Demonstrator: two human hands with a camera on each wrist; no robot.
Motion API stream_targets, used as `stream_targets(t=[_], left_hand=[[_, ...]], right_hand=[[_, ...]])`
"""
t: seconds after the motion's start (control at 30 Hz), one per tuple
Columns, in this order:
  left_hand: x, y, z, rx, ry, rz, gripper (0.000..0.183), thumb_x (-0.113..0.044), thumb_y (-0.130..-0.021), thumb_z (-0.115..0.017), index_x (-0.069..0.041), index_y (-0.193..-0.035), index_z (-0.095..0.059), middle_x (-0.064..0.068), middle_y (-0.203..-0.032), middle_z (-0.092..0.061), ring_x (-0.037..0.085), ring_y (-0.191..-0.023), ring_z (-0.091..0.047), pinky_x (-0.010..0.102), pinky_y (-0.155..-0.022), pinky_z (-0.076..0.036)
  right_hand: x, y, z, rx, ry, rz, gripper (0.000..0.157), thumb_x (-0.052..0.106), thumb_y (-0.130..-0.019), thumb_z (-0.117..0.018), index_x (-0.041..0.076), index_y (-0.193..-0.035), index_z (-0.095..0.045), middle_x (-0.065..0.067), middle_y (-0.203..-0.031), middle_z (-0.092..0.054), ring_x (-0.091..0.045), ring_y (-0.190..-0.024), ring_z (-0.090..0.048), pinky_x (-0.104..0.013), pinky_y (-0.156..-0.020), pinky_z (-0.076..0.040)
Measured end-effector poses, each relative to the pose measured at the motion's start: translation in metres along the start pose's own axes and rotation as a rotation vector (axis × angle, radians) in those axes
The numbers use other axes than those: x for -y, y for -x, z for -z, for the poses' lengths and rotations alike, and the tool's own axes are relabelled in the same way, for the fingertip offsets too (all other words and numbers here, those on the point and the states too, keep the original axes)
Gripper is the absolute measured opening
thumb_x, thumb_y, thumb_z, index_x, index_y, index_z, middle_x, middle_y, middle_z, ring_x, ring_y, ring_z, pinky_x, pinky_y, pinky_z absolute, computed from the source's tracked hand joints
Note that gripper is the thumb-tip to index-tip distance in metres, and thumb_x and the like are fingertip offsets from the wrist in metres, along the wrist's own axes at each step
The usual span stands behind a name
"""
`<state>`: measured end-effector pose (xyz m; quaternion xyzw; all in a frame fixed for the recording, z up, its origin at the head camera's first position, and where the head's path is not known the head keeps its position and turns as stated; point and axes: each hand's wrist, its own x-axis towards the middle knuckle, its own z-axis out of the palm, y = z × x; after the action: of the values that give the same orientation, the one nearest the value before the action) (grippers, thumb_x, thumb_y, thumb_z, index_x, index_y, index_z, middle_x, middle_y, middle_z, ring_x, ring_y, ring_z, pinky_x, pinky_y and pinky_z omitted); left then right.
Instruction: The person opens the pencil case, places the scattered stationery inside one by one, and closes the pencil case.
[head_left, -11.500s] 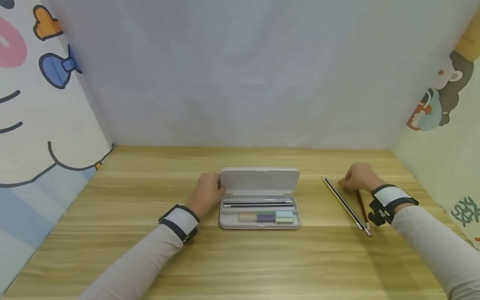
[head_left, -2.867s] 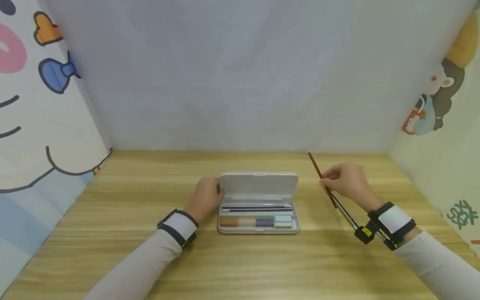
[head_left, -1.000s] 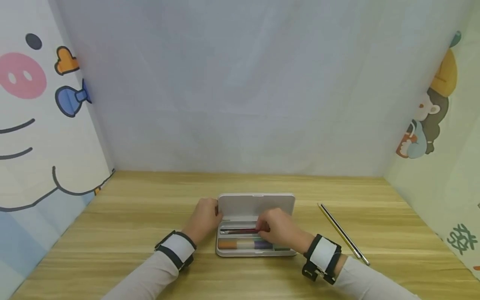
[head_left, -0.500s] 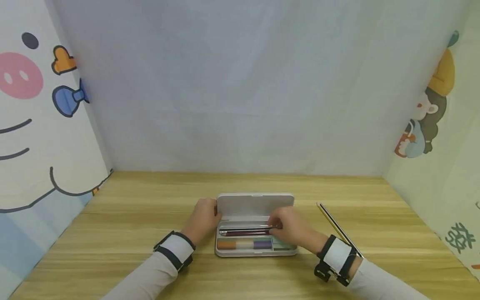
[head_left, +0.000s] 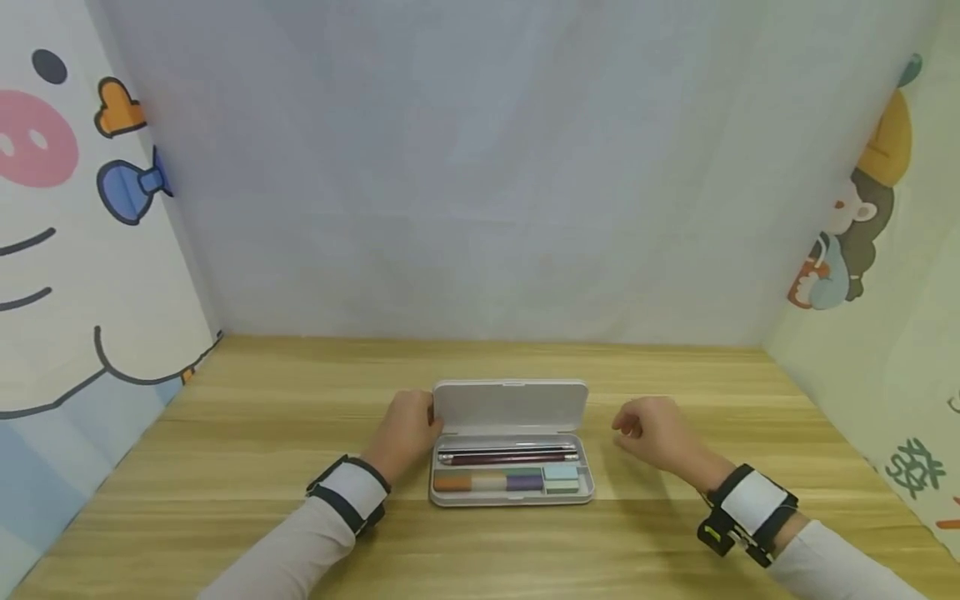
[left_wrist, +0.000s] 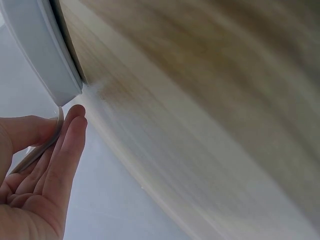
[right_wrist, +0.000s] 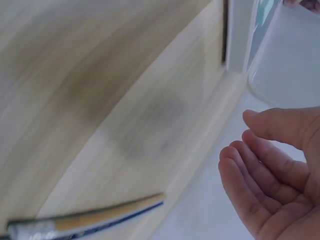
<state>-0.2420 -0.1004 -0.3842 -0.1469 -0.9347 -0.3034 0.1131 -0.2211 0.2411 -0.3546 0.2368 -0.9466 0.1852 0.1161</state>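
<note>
An open white pencil case (head_left: 512, 501) stands on the table with its lid (head_left: 510, 406) raised. My left hand (head_left: 405, 435) pinches the lid's left edge between thumb and fingers, as the left wrist view shows. In the case's rear compartment lie a dark red pencil (head_left: 510, 457) and black ones. Small coloured blocks fill the front compartment: orange (head_left: 453, 483), beige, purple (head_left: 524, 482) and light blue (head_left: 560, 472). Right of the case, my right hand (head_left: 658, 432) hovers loosely curled with nothing in it. Pencils (right_wrist: 90, 220) on the table show below it in the right wrist view.
The wooden table (head_left: 300, 375) ends at a pale curtain (head_left: 480, 183) behind. Cartoon-printed panels stand on the left (head_left: 45, 250) and right (head_left: 900, 333). My right forearm hides the loose pencils in the head view.
The orange block and the dark red pencil have come into the case. My right hand has let go of that pencil and moved back right. My left hand has stayed at the lid.
</note>
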Motion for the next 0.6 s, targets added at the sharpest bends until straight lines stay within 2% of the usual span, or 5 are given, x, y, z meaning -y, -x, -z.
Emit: stream_targets(t=[0.1, 0.3, 0.43, 0.6], left_hand=[[0.000, 0.000, 0.000, 0.001, -0.001, -0.002, 0.011, 0.002, -0.073, -0.061, -0.003, -0.064, -0.057, 0.001, -0.053, -0.050, 0.012, -0.048, -0.043, 0.025, -0.042, -0.036], [-0.001, -0.001, 0.001, -0.012, -0.017, -0.009, 0.012, 0.002, -0.072, -0.061, -0.004, -0.063, -0.056, 0.001, -0.053, -0.050, 0.012, -0.048, -0.043, 0.025, -0.042, -0.036], [-0.003, -0.001, 0.003, -0.003, -0.024, 0.004, 0.012, 0.002, -0.073, -0.061, -0.003, -0.063, -0.056, 0.002, -0.054, -0.050, 0.012, -0.049, -0.044, 0.025, -0.043, -0.036], [-0.004, 0.001, 0.003, 0.009, -0.025, 0.014, 0.012, 0.002, -0.073, -0.061, -0.003, -0.064, -0.055, 0.002, -0.053, -0.050, 0.012, -0.048, -0.044, 0.025, -0.043, -0.036]], right_hand=[[-0.011, 0.006, 0.007, -0.001, 0.012, -0.025, 0.010, 0.006, -0.067, -0.072, 0.004, -0.075, -0.066, -0.002, -0.067, -0.062, -0.011, -0.060, -0.054, -0.030, -0.055, -0.049], [-0.027, 0.011, 0.017, 0.021, 0.055, -0.136, 0.010, 0.005, -0.067, -0.071, 0.001, -0.074, -0.066, -0.007, -0.068, -0.064, -0.016, -0.062, -0.056, -0.036, -0.057, -0.051], [-0.032, 0.013, 0.019, 0.056, 0.089, -0.194, 0.008, 0.006, -0.067, -0.071, 0.002, -0.069, -0.065, -0.006, -0.065, -0.062, -0.017, -0.060, -0.055, -0.037, -0.056, -0.050], [-0.035, 0.019, 0.018, 0.118, 0.075, -0.277, 0.007, 0.006, -0.067, -0.070, 0.003, -0.066, -0.064, -0.007, -0.065, -0.062, -0.017, -0.060, -0.053, -0.037, -0.055, -0.049]])
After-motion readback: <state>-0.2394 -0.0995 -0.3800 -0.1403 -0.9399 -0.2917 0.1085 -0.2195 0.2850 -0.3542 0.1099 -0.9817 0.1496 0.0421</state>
